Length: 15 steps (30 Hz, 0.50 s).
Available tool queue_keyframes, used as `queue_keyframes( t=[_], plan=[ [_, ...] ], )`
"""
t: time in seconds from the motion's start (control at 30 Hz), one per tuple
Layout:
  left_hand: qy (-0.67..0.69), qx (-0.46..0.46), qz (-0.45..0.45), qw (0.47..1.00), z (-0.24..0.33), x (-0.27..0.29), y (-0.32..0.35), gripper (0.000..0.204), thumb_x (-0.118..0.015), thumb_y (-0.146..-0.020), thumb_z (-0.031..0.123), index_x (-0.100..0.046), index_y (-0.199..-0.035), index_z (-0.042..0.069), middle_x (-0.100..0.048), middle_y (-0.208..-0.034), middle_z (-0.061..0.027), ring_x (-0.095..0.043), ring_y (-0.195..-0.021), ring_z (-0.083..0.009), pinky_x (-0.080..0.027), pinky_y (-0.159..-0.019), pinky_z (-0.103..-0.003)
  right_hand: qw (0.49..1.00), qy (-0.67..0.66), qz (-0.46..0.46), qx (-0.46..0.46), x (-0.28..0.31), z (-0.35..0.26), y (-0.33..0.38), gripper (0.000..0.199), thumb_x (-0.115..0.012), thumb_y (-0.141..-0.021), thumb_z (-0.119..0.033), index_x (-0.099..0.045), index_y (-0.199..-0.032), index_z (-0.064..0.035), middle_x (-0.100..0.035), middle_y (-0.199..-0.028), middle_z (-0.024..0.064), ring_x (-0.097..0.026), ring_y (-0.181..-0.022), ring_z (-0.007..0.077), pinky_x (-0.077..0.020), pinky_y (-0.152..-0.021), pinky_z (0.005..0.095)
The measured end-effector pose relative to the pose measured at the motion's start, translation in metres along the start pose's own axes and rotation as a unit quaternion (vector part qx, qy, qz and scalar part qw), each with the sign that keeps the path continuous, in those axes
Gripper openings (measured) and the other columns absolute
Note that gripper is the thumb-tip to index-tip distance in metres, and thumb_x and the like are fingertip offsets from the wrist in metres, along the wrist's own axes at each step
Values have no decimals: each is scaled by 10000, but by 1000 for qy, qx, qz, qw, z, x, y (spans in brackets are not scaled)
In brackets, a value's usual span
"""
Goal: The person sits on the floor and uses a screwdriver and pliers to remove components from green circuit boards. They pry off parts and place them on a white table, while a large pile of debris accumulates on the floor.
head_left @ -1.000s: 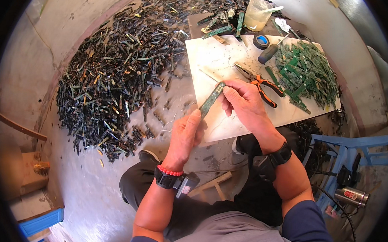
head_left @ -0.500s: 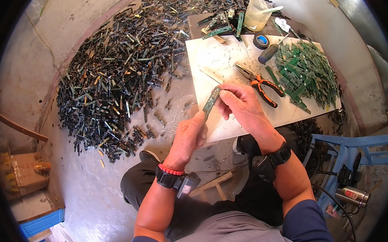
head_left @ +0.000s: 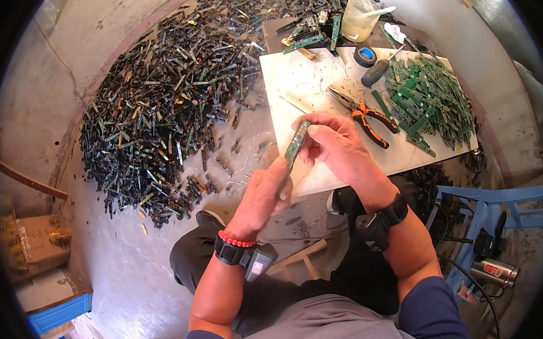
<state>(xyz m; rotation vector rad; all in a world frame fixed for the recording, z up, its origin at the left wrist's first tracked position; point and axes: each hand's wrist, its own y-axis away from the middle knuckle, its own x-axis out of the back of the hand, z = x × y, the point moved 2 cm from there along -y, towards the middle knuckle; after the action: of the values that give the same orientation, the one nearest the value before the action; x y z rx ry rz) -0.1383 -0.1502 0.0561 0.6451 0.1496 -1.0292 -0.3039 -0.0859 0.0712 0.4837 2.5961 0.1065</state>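
Note:
A narrow green circuit board strip (head_left: pixel 295 142) is held slantwise above the near left part of the white board (head_left: pixel 321 177). My left hand (head_left: pixel 265 191) pinches its lower end between thumb and fingers. At the upper end, my right hand (head_left: pixel 333 146) closes on the strip with thumb and fingertips. Just beyond the right hand lie pliers (head_left: pixel 362 116) with orange and black handles, their jaws slightly apart. A thin metal rod (head_left: pixel 293 102) rests on the white board behind the strip.
A large heap of dark strips (head_left: pixel 158 108) covers the floor at left. Green circuit boards (head_left: pixel 431 103) are piled at right. Behind stand a screwdriver (head_left: pixel 377 72), a black tape roll (head_left: pixel 365 56) and a cloudy plastic cup (head_left: pixel 357 21). A blue stool frame (head_left: pixel 488 204) is at near right.
The strip has turned slightly in my fingers. My right hand's fingers have shifted around its upper end, and both hands stay in nearly the same place.

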Motion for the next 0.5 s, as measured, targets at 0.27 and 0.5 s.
queue_keyframes(
  t=[0.27,0.5],
  plan=[
    [132,11,-113,985,4,-7,19,542,-319,-1005,482,-409,-637,95,-312,-501,34,-226,-426,-79,-184,-417,-239,983,-166,-65,-34,-13,5,2,228,-442,-872,-76,-591,-1014,21,-616,-795,44,-572,-602,95,-417,-499,224],
    [144,16,-144,979,3,-5,23,541,-302,-1005,492,-408,-653,94,-303,-504,31,-227,-431,-90,-208,-434,-244,975,-201,-70,-62,-17,16,0,208,-448,-866,-122,-574,-977,1,-588,-743,17,-539,-575,74,-369,-453,209]
  ],
)
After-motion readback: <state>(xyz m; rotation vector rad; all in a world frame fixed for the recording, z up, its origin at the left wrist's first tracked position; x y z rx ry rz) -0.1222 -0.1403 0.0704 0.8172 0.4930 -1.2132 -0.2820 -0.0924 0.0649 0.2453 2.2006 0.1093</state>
